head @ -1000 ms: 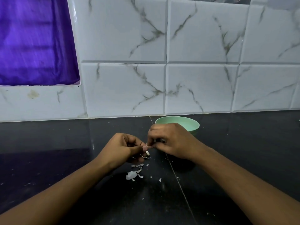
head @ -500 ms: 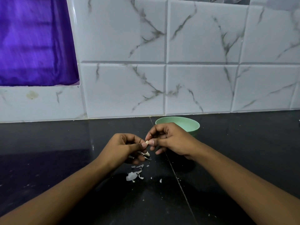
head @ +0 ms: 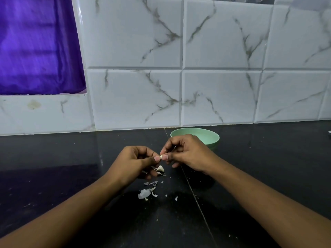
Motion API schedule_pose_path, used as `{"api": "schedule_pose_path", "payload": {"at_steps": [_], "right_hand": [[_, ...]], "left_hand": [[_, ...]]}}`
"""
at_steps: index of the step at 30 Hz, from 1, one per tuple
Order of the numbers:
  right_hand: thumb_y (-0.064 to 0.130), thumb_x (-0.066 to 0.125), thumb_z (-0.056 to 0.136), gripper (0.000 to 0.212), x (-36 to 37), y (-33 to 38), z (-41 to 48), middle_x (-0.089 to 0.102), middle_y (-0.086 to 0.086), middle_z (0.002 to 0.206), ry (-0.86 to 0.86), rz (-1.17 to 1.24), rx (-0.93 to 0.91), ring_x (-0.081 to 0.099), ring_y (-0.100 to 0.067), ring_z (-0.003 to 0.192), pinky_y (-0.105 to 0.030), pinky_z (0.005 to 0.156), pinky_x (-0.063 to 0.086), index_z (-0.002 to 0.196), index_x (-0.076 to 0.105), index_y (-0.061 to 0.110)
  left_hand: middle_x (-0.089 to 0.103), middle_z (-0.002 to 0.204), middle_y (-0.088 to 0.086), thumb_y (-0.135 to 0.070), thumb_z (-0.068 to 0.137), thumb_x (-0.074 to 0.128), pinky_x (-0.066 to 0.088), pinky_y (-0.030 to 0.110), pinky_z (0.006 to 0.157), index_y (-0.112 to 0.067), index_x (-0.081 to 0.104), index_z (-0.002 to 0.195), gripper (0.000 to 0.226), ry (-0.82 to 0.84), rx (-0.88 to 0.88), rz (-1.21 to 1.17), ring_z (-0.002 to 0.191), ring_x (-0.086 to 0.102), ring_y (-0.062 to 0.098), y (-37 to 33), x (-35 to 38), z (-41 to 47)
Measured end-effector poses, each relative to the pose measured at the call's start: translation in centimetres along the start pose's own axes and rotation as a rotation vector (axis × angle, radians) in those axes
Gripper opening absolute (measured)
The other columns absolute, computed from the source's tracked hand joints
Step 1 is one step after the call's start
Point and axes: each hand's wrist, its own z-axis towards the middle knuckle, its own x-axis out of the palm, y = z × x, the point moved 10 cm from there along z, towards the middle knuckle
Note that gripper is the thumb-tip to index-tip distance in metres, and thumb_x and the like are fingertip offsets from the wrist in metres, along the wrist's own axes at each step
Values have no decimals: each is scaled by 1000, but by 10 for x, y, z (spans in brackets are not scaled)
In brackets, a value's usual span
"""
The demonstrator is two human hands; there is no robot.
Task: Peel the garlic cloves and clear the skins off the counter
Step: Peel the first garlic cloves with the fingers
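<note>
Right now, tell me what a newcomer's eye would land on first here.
The left hand and right hand meet mid-frame, pinching a small garlic clove between them. Below, white skins litter the black counter; a green bowl stands behind the right hand, and purple cloth fills the upper left.

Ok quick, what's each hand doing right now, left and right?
Left hand: fingers curled, pinching the garlic clove at its thumb tip.
Right hand: fingers curled, pinching the same garlic clove from the other side.
</note>
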Motion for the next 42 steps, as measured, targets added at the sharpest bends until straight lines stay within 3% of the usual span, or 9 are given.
{"api": "schedule_pose_path", "payload": {"at_steps": [6,12,16,20,26,29,37,42], "right_hand": [[0,68,82,11,5,-10,-1,65,-2,74,27,177,109,65,-5,64,-21,60,54,82,64,11],[7,69,83,4,4,-14,-2,68,-2,72,16,168,134,64,-6,62,-20,56,54,81,66,8],[11,68,85,8,3,-12,0,71,-16,90,10,73,108,63,-8,64,-25,60,55,78,65,12],[11,66,87,9,2,-1,-1,64,0,73,-6,-57,0,62,-7,68,-33,61,58,79,65,15],[6,63,88,9,0,22,-4,63,-7,90,-53,-166,-221,57,-7,73,-35,57,59,86,67,14],[3,63,88,6,0,22,-4,62,2,85,-30,-157,-229,57,-2,72,-37,58,59,89,68,6],[1,63,87,6,-1,30,-8,58,11,87,-35,-140,-327,58,-3,79,-27,57,57,92,67,3],[4,64,86,8,-1,45,-11,57,13,86,-85,-324,-508,55,1,77,-12,65,46,92,69,5]], "left_hand": [[66,61,5,-5,86,64,51,23,49,-6,65,76,10,-43,51,68,50,64,16,-5,-4,0],[67,62,8,-8,85,67,54,28,55,-7,67,74,11,-82,103,161,54,67,19,-9,-8,-1],[67,60,6,-12,85,69,51,24,51,-9,67,72,13,-96,160,263,53,68,18,-15,-6,-3],[66,60,5,-5,88,63,52,23,51,-6,64,74,14,-50,66,115,50,65,17,-8,-2,-1],[63,62,5,-5,87,61,50,22,47,-6,63,74,14,1,-62,-98,48,61,15,2,2,-1],[62,64,4,-7,88,60,50,24,47,-7,63,74,14,49,-95,-143,47,58,14,6,7,-2],[59,58,2,-9,87,59,50,24,46,-7,60,72,16,105,-97,-194,47,56,13,4,13,-3],[58,56,3,-8,87,57,50,24,46,-7,60,71,17,124,-108,-224,47,55,13,4,15,-3]]}}
